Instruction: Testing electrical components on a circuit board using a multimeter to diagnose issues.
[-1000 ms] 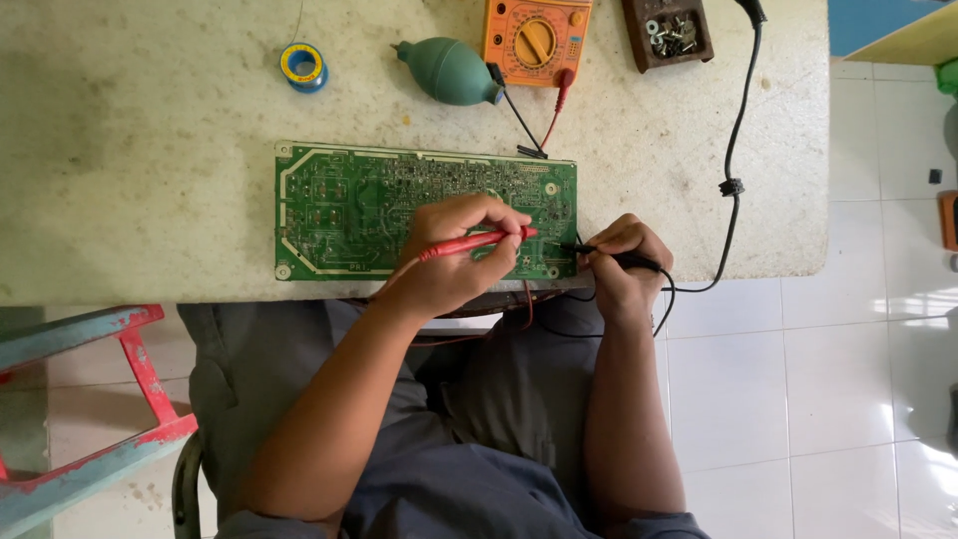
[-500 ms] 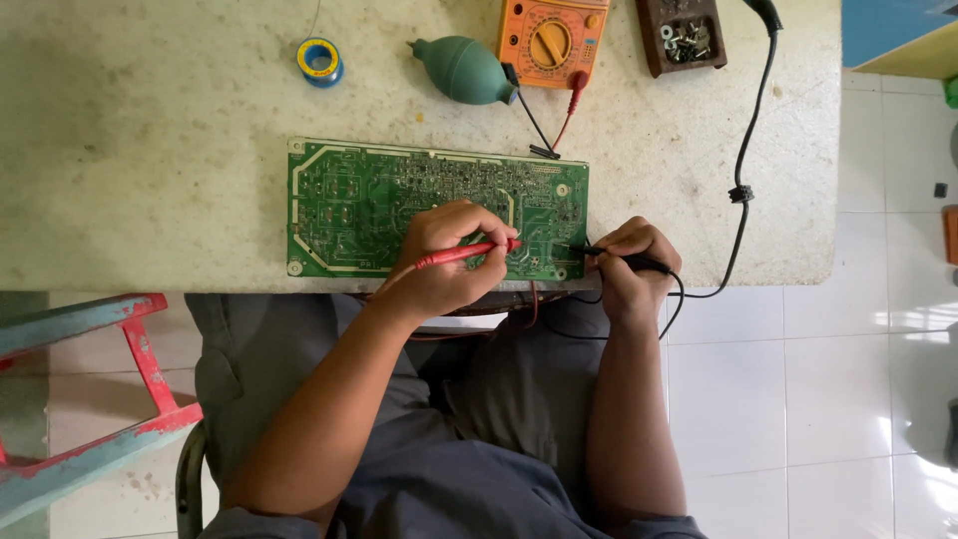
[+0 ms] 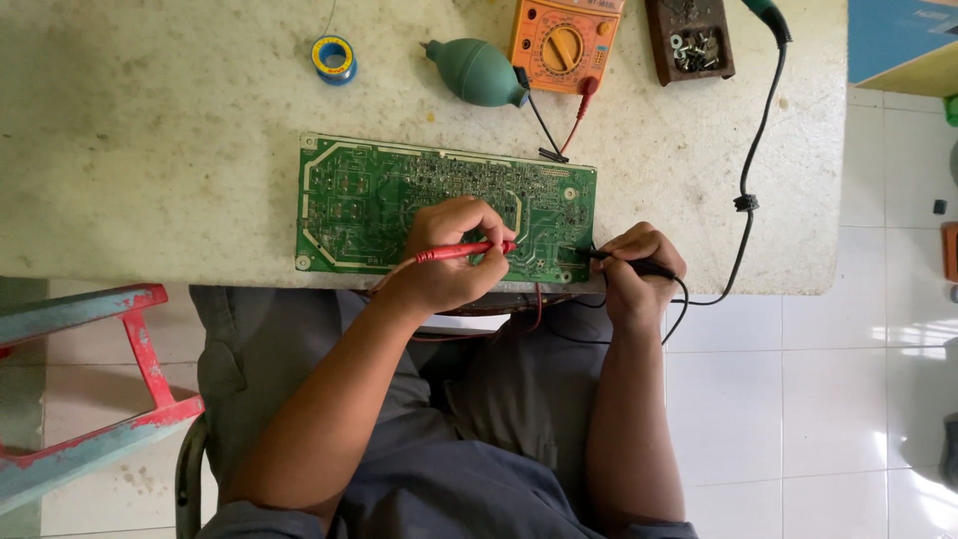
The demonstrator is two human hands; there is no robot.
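The green circuit board [image 3: 399,200] lies flat, solder side up, at the table's [image 3: 150,150] near edge, probably so its joints can be reached, left hand [image 3: 449,260] pinching a red probe [image 3: 464,252], right hand [image 3: 639,265] closed on a black probe [image 3: 629,264], with the orange multimeter [image 3: 561,42] and rubbery teal blower bulb [image 3: 477,72] at 12 o'clock.

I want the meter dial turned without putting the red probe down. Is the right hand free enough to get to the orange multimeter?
Probably not as it stands: the right hand grips the black probe on the circuit board. The path to the orange multimeter looks open, crossed only by its leads.
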